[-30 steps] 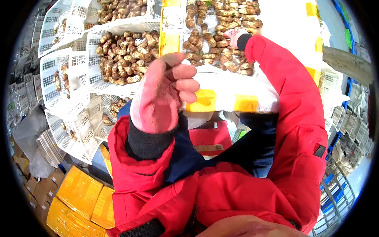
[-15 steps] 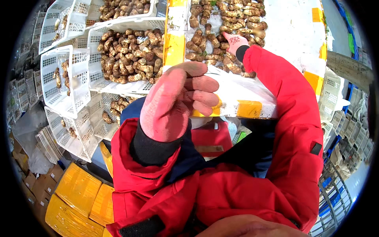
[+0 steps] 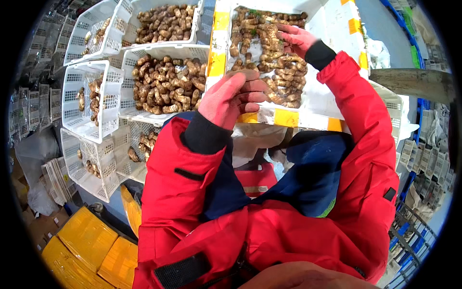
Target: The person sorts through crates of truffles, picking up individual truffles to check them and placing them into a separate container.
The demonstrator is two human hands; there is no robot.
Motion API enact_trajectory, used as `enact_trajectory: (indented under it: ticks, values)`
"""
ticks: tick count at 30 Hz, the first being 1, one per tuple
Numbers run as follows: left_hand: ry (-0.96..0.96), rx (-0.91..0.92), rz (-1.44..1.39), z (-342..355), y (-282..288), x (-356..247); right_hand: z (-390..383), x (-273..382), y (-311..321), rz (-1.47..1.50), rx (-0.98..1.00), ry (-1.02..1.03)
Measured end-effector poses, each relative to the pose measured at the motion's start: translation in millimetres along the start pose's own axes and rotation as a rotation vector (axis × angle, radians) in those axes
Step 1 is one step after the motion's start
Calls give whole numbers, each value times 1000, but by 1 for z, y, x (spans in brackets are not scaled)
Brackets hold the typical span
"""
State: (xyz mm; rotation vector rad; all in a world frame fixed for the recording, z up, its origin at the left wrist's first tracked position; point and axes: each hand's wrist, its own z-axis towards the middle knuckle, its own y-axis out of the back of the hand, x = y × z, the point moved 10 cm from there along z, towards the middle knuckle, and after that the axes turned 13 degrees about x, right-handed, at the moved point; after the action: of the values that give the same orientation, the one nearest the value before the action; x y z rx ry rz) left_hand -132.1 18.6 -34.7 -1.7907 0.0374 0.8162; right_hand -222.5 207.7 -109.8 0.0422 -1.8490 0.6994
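Note:
Pink gloves cover both my hands. My left hand (image 3: pixel 233 96) hovers over the near left corner of a white foam box (image 3: pixel 315 103) with yellow tape. Its fingers are loosely bent, and no object shows in it. At the right edge of the packed brown mushrooms (image 3: pixel 284 77) in that box, my right hand (image 3: pixel 298 39) reaches down with its fingers apart. Its fingertips are at the mushrooms and seem to touch them. The mushrooms lie side by side in rows on a white lining.
To the left, a white plastic basket (image 3: pixel 127 82) holds a heap of mushrooms (image 3: pixel 166 84). More baskets, one nearly full (image 3: pixel 166 24) and others with a few mushrooms, stand around it. Yellow-wrapped boxes (image 3: pixel 86 236) are at lower left. A grey beam (image 3: pixel 414 84) lies at right.
My view has shifted, so the whole mushroom layer shows. My left hand is farther forward, nearer the box. My right hand has gone from a pointing finger to spread fingers farther up the mushrooms.

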Motion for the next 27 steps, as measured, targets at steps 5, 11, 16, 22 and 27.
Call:
enact_trajectory:
  ticks: [5,11,16,22,27]
  values:
    - [115,6,-52,14,-13,33,-57,41,-93,91,-109,250]
    - [57,244,94,14,-47,40,-74,34,-177,136,94,311]
    - [61,141,286,12,-33,46,-79,36,-188,175,18,392]
    - [28,67,322,4,-38,37,-76,26,-181,195,-22,347]
    - [30,-126,318,2,-25,34,-76,25,-158,97,-77,463]
